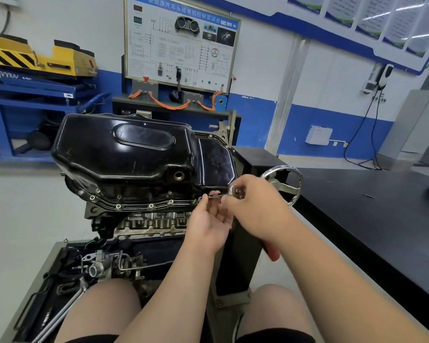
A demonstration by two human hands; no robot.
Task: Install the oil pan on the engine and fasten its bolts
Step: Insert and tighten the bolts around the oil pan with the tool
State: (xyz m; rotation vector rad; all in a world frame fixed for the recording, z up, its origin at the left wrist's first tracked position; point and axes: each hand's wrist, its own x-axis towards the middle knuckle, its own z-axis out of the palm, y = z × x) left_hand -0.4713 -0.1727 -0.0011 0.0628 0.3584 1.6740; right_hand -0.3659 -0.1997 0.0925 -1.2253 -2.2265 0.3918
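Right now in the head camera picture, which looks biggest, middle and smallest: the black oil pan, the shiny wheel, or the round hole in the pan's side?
1. The oil pan, by far.
2. The shiny wheel, though the right hand hides part of it.
3. The round hole, tiny.

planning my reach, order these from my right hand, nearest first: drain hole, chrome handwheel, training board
1. chrome handwheel, just behind the right hand
2. drain hole, to the left, in the oil pan
3. training board, far back at the wall
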